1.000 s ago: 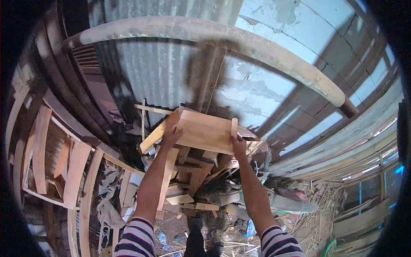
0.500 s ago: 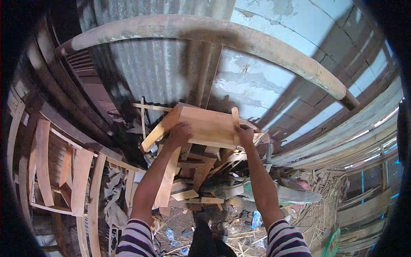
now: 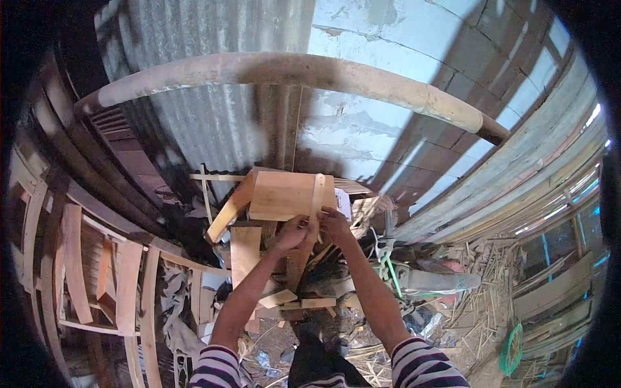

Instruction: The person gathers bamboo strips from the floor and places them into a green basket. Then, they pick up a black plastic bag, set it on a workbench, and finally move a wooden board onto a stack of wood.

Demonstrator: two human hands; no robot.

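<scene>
A narrow pale wooden strip [image 3: 317, 197] with a rounded top end lies across the right part of a wide wooden board [image 3: 281, 195]. My right hand [image 3: 334, 224] is closed at the strip's right side, below the board's front edge. Close by on the left, my left hand [image 3: 294, 231] has its fingers bent against the strip's lower part. The exact fingertip contact is partly hidden. A slanting wooden piece [image 3: 231, 205] stands at the board's left end, and another flat board [image 3: 246, 249] lies below it.
A curved pole [image 3: 291, 68] spans the view before a corrugated metal sheet and a block wall. Wooden frames [image 3: 129, 284] stand at left. At right are a grey pipe-like object [image 3: 440, 280], scattered sticks and a green coil [image 3: 512, 349]. Wood offcuts [image 3: 317, 302] lie near my feet.
My left hand has left the board's left side and moved right to the strip. My right hand has slid to the strip's lower part. The strip sits further in from the board's right end.
</scene>
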